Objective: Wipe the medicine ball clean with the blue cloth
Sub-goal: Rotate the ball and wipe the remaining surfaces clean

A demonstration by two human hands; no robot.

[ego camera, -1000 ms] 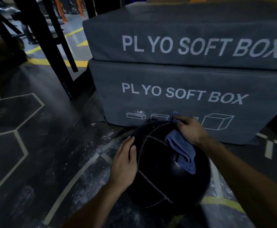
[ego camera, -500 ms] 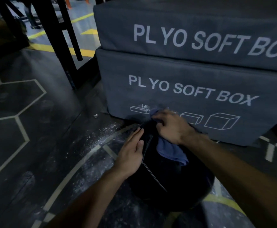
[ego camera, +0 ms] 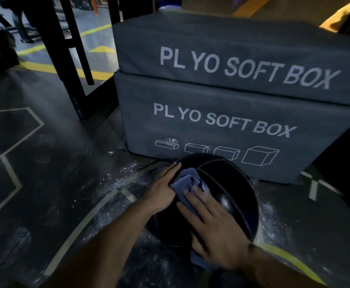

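Down on the dark floor sits the black medicine ball, right in front of two gray soft boxes stacked one on the other. The right hand lies flat on the blue cloth and presses it onto the near left side of the ball, its fingers straight and spread a little. One end of the cloth peeks out under the wrist. The left hand rests on the left side of the ball, fingers straight and close together, touching the edge of the cloth. White dust speckles the floor around the ball.
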